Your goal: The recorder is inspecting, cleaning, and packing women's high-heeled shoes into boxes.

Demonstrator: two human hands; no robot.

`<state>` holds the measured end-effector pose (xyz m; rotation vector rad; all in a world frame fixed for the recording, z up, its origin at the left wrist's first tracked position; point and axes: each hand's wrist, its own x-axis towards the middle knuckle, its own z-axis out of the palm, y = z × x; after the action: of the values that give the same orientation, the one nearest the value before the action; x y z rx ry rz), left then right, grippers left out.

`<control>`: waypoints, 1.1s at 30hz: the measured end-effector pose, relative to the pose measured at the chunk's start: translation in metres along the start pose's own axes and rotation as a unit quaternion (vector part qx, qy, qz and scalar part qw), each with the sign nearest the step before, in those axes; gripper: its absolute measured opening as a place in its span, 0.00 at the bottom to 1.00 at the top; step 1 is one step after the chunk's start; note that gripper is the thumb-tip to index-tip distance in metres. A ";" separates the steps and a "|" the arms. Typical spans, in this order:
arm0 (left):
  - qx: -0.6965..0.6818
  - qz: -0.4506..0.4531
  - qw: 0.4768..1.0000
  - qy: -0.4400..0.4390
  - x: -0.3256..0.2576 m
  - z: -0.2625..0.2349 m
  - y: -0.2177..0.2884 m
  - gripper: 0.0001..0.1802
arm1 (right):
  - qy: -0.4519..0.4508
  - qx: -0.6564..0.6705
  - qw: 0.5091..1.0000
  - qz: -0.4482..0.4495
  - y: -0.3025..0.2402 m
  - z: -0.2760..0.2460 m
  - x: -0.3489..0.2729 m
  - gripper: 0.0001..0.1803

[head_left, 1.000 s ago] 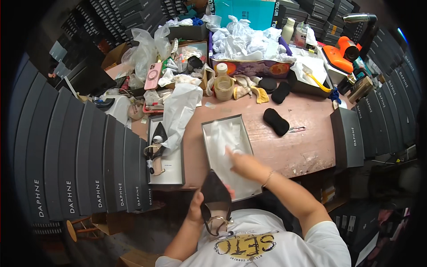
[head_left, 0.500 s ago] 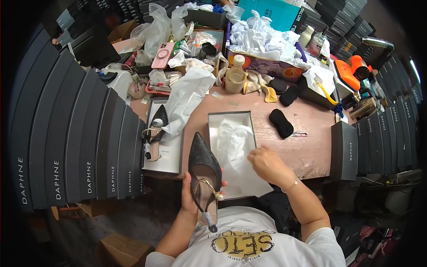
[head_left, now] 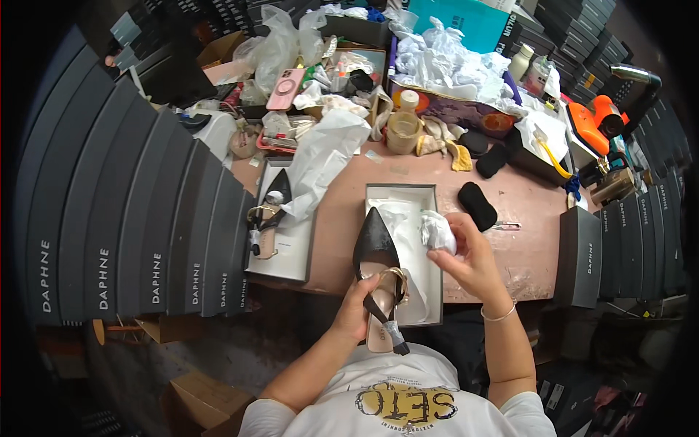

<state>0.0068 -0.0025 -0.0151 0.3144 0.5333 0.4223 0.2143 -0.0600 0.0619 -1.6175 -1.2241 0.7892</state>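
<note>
A black pointed slingback shoe (head_left: 377, 246) with a gold strap is gripped by my left hand (head_left: 355, 309) near its middle, toe pointing away from me. Its heel has clear wrap around it. Beneath and behind the shoe lies an open shoebox (head_left: 434, 306) lined with white tissue paper (head_left: 416, 280). Over the box's right side, my right hand (head_left: 472, 256) pinches a crumpled wad of white paper (head_left: 437, 231). The matching shoe (head_left: 272, 211) rests in another open box (head_left: 297, 266) to the left, with a white paper sheet (head_left: 328, 156) over its far end.
Stacked dark shoeboxes (head_left: 138, 204) wall in the left side, and more shoeboxes (head_left: 580, 258) stand on the right. A black oval pad (head_left: 478, 206) and small metal snips (head_left: 507, 226) lie on the pink table (head_left: 528, 266). Behind are a jar (head_left: 403, 132) and a bin of crumpled paper (head_left: 455, 69).
My right hand has closed on a paper wad that now shows crumpled in its fingers. My left hand has moved the shoe in front of the open box. The view has shifted slightly.
</note>
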 end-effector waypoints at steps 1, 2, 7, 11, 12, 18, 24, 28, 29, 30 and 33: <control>0.034 0.005 0.999 0.002 0.003 -0.002 -0.003 0.29 | 0.000 0.139 0.990 -0.019 0.000 0.000 -0.006 0.28; 0.068 0.012 0.998 0.005 0.005 -0.003 -0.007 0.28 | -0.058 0.189 0.980 0.001 0.002 0.009 -0.010 0.26; 0.051 0.015 0.997 -0.063 -0.009 0.006 0.002 0.41 | -0.174 -0.002 0.985 -0.009 -0.010 0.013 -0.018 0.18; 0.108 0.055 0.991 -0.049 -0.020 0.019 0.005 0.44 | -0.057 -0.207 0.975 -0.065 -0.021 0.036 -0.020 0.20; 0.136 0.036 0.989 -0.041 -0.026 0.026 0.012 0.44 | -0.026 -0.259 0.961 -0.098 -0.016 0.046 -0.019 0.21; 0.125 0.036 0.988 -0.078 -0.032 0.028 0.024 0.41 | 0.011 -0.153 0.977 -0.147 -0.034 0.058 -0.043 0.25; 0.065 0.016 0.997 -0.039 -0.030 0.035 -0.008 0.38 | 0.028 -0.158 0.980 -0.118 -0.012 0.048 -0.022 0.41; 0.174 0.039 0.981 -0.079 -0.024 0.038 -0.018 0.37 | 0.010 -0.052 0.993 -0.105 -0.029 0.028 -0.024 0.57; 0.160 0.038 0.984 -0.075 -0.026 0.046 -0.020 0.38 | 0.021 -0.061 0.993 -0.101 -0.031 0.025 -0.019 0.55; 0.172 0.047 0.978 -0.105 -0.019 0.045 -0.023 0.42 | 0.033 -0.076 0.992 -0.092 -0.030 0.021 -0.013 0.53; 0.381 0.137 0.909 -0.098 -0.021 0.040 0.012 0.50 | -0.010 -0.084 0.995 -0.053 -0.029 0.019 0.018 0.46</control>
<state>0.0086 -0.0092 0.0306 1.1869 0.4388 0.4333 0.1925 -0.0354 0.0826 -1.6678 -1.4100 0.6509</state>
